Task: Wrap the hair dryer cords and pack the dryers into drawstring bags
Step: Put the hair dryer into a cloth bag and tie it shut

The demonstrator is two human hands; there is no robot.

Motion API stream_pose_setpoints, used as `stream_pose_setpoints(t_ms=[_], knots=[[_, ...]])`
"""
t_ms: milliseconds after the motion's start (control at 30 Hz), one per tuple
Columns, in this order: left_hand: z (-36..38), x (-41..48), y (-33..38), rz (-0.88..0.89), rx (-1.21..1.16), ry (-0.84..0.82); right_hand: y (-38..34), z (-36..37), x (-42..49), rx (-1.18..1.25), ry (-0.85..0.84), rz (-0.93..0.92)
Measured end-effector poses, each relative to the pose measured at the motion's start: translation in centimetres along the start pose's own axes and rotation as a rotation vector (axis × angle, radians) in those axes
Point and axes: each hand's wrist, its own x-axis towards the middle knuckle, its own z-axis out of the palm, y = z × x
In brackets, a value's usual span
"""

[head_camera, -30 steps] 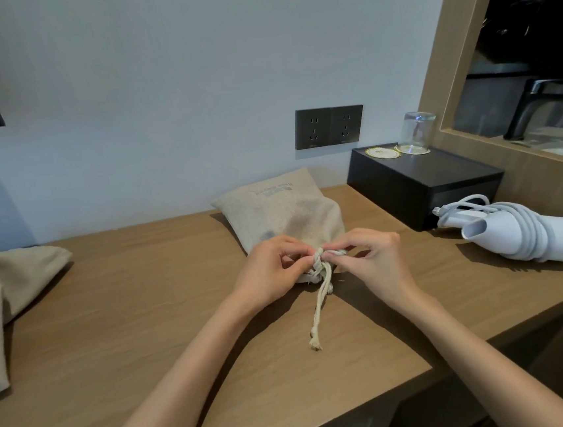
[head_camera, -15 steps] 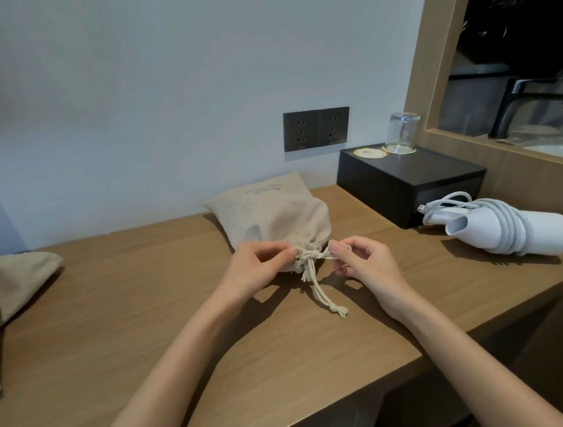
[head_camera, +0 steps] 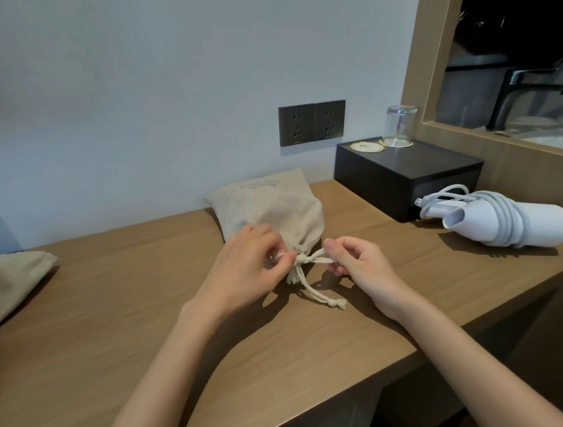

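Two bags, one dryer in view. Drawstring bag (head_camera: 272, 207) lies mid-counter (head_camera: 112, 333), neck cinched, contents hidden, print unreadable. Left grip (head_camera: 244, 268) and right grip (head_camera: 360, 264) each pinch the drawstring (head_camera: 315, 261) on either side of the neck; left fingertips are blurred. White hair dryer (head_camera: 515, 225), cord wound round it, lies well right. Second bag (head_camera: 5, 284) is cut off at the left edge.

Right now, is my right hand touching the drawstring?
Touching. The head view shows the right hand pinching the drawstring beside the cinched neck of the bag.
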Motion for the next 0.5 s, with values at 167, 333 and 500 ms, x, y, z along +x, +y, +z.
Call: stream_pose_setpoints(t_ms=[167,333,500], knots=[[-0.4,0.0,0.9,-0.35,-0.703,-0.049,-0.4,-0.1,0.0,0.338,-0.076,0.114],[0.8,0.7,2.4,-0.569,-1.178,0.025,-0.8,-0.4,0.4,0.603,-0.082,0.158],[1.5,0.9,2.2,-0.537,-1.192,0.036,-0.9,-0.6,0.5,0.663,-0.071,0.193]])
